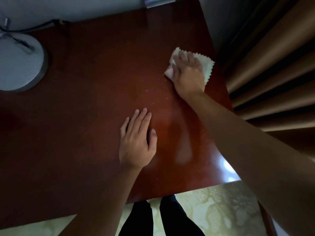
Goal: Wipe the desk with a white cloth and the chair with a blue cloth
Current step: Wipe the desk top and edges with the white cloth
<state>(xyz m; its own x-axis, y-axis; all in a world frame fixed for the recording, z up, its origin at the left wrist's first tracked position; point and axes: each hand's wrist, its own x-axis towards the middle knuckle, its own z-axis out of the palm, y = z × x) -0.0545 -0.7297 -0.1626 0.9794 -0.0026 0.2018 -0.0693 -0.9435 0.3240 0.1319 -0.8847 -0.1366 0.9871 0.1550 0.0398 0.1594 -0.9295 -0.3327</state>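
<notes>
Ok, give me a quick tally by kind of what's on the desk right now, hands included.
Hands: 2, left hand flat on the desk, right hand pressing the cloth
White cloth: 1
Round white lamp base: 1
Total: 4
No blue cloth in view.

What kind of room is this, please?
Probably a hotel room or bedroom: a polished wooden desk with a round lamp base, heavy brown curtains beside it, and patterned carpet below.
</notes>
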